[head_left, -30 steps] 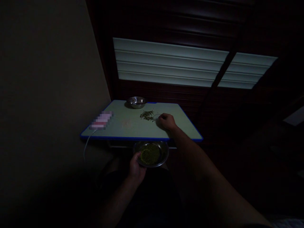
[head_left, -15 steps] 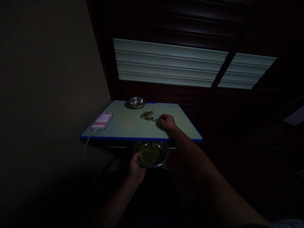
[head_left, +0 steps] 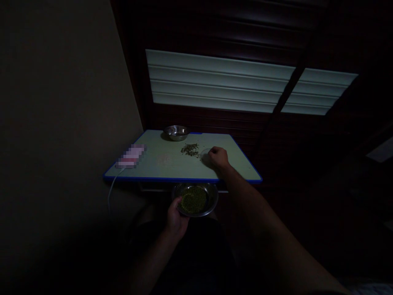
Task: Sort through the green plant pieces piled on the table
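My left hand (head_left: 176,217) grips the near left rim of a metal bowl (head_left: 214,199), thumb over the edge, just below the table's front side. Small green grains that look like mung beans (head_left: 194,200) fill part of that bowl. Above the tabletop, my right hand (head_left: 218,156) is closed on a pale see-through piece (head_left: 205,154), round-edged and too dim to name. Left of it, a loose patch of small brownish-green grains (head_left: 190,149) lies spread on the table, apart from my fingers.
A second metal bowl (head_left: 177,133) stands at the back of the pale, blue-edged table (head_left: 147,171). On the left lies a blurred pinkish device (head_left: 131,156) with a white cable (head_left: 111,191) hanging down. A wall and dark slatted doors border the table.
My right hand has shifted slightly right with the see-through piece, away from the loose grains. My left hand and the bowl stay in place.
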A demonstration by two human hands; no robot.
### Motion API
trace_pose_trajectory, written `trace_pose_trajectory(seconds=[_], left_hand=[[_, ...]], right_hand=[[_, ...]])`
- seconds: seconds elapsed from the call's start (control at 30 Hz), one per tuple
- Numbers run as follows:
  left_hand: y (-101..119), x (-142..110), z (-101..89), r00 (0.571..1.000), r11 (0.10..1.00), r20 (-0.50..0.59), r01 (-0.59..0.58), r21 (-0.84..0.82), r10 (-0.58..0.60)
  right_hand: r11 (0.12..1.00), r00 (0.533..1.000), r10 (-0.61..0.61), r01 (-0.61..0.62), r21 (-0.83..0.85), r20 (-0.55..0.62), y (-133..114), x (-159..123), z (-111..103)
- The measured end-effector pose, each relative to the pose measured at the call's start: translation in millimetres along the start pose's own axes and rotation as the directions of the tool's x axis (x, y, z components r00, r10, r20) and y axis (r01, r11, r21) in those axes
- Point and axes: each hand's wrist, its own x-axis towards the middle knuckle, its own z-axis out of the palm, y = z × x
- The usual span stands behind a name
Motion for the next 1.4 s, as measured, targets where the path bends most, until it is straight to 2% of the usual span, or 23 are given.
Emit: trace_pose_trajectory(seconds=[0.17,0.37,0.5,0.67,1.1,1.4], left_hand=[[0.5,-1.8,0.9,0.999,1.000,0.026,-0.018,-0.006,0.018],[1.0,-2.8,1.3,1.000,1.000,0.019,-0.018,-0.009,0.018],[0.9,-2.3,1.1,1.000,1.000,0.015,-0.017,-0.013,0.017],[0.1,-1.2,0.3,1.000,1.000,0.012,-0.018,-0.002,0.018],[0.6,-2.4,1.4,0.999,1.000,0.019,-0.027,0.011,0.027],[0.5,-1.9,0.8,1.000,1.000,-0.003,-0.011,0.012,0.011]], right_hand=[[0.997,0.997,0.077,-0.077,-0.018,0.001,2.2,1.3,-1.2],[0.993,0.990,0.117,-0.117,-0.009,0.082,3.9,1.5,-1.2],[0.995,0.991,0.093,-0.090,-0.031,0.099,2.7,0.1,-1.5],[0.998,0.988,0.062,-0.066,0.022,0.141,3.0,-0.7,0.1],[0.998,0.993,0.048,-0.042,-0.054,0.106,0.2,-0.7,0.4],[1.000,0.991,-0.020,0.020,0.003,0.134,4.8,1.2,3.7]])
